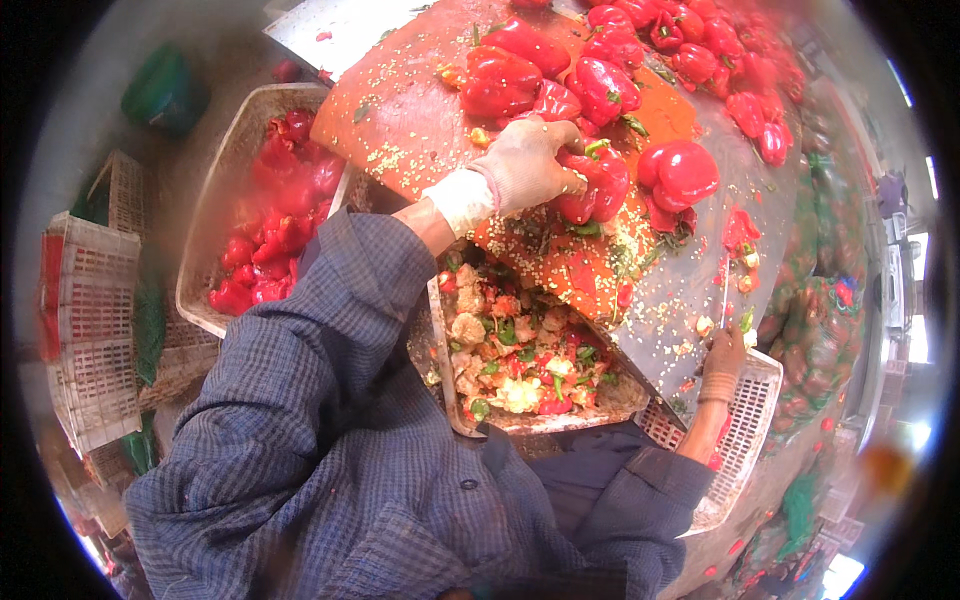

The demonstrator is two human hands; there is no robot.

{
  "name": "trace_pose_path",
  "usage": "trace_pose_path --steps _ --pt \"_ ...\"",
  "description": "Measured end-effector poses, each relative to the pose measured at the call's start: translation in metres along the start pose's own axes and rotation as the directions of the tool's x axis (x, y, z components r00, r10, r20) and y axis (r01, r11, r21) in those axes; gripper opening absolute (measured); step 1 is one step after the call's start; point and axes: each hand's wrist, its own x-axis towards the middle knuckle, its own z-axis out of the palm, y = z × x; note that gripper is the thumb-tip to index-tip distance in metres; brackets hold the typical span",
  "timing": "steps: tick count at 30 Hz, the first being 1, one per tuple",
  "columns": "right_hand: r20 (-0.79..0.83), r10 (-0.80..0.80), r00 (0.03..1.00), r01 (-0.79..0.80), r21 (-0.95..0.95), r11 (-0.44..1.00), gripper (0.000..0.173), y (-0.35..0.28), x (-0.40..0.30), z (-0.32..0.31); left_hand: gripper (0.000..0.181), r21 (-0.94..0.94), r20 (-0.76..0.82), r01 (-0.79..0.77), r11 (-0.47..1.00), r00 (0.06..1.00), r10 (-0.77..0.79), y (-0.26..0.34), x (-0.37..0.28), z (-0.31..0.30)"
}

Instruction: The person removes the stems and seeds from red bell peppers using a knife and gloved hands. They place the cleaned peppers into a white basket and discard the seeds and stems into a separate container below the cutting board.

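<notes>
My left hand (529, 161), in a pale knit glove, is closed around a red bell pepper (606, 184) with a green stem, over the seed-strewn orange sheet (420, 97) on the table. My right hand (724, 356), also gloved, rests low at the metal tabletop's right side and grips a knife (725, 289). Its thin blade points away from me; the handle is hidden in my fist. Beyond the blade lie red pepper scraps (740, 231). Another whole bell pepper (679, 174) sits between my hands. More whole peppers (501, 81) are grouped just past my left hand.
A tub of cores and stems (540, 430) stands against my body below the table edge. Left of the table, a crate (212, 157) holds red pepper pieces. A white slatted crate (750, 420) is under my right forearm. Filled net sacks (817, 352) stand at right.
</notes>
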Motion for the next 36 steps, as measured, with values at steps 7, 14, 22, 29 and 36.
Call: trace_pose_path --steps 7,14,22,29,36 --pt "0.119 -0.196 0.973 0.075 0.642 0.763 0.028 -0.172 -0.089 0.012 0.044 0.021 -0.034 -0.015 1.000 0.999 0.016 0.001 0.000 0.002" --pt "0.177 -0.339 0.924 0.181 0.577 0.796 0.025 -0.226 -0.080 0.068 0.044 0.044 -0.015 0.004 0.999 1.000 -0.004 -0.002 0.002 0.003" --pt "0.090 -0.398 0.913 0.363 0.268 0.893 0.025 -0.201 -0.086 0.085 0.049 0.040 0.045 0.136 0.990 0.989 -0.138 0.001 0.009 -0.001" --pt "0.312 -0.218 0.925 0.150 0.228 0.962 0.025 -0.184 -0.095 0.063 0.058 -0.097 0.067 0.297 0.950 0.954 -0.291 -0.010 0.015 0.004" --pt "0.160 -0.201 0.966 0.136 0.347 0.928 0.023 -0.163 -0.099 0.039 0.071 -0.092 0.009 0.391 0.916 0.920 -0.392 0.000 0.016 0.014"
